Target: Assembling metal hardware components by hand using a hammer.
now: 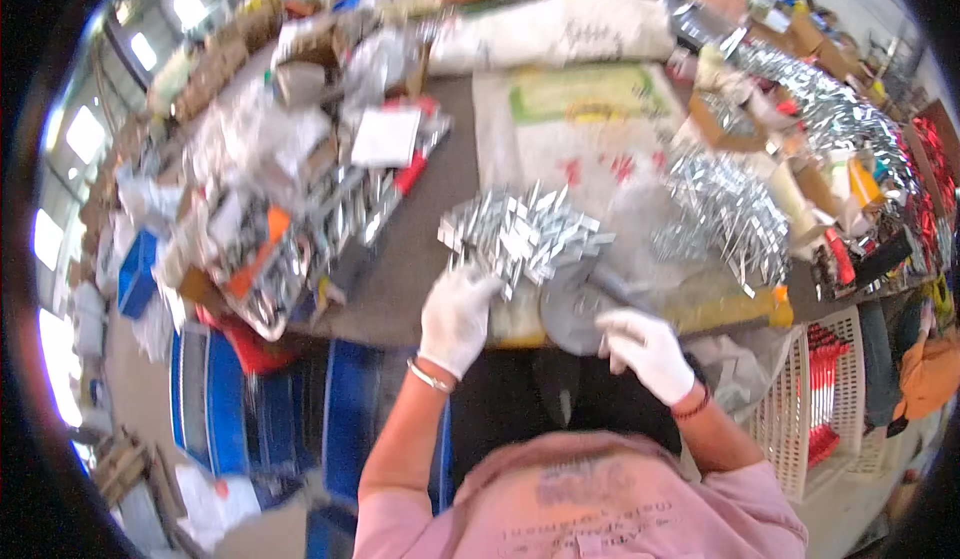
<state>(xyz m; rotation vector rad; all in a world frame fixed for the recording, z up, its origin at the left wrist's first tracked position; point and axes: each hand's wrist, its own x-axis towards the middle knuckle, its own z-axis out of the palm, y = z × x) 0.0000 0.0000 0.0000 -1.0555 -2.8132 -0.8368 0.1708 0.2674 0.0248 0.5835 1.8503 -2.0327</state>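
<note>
Both hands wear white gloves. The left hand (pixel 457 317) reaches up from the lower edge to the near side of a pile of small silver clips (pixel 520 234) that lies on the grey surface (pixel 415 249), close to its front edge. Its fingers curl onto the lowest clips of the pile; whether the grip pinches one or only rests on them cannot be told through the blur. A metal bangle sits on that wrist.

The right hand (pixel 648 351) lies at the front edge of the surface, just right of the left hand and below the pile. Its grip is pressed together on the rim of a round grey disc (pixel 572 311), which lies partly under the clips and overhangs the edge toward the person's lap. A dark band circles that wrist.

Right of the pile, a second heap of silver strips (pixel 725 209) spreads over a printed white sack (pixel 580 124) that covers the middle of the surface. To the left sits a jumble of bags (pixel 270 189). A white plastic basket (pixel 805 399) stands low at the right, beside the person's pink sleeve.
</note>
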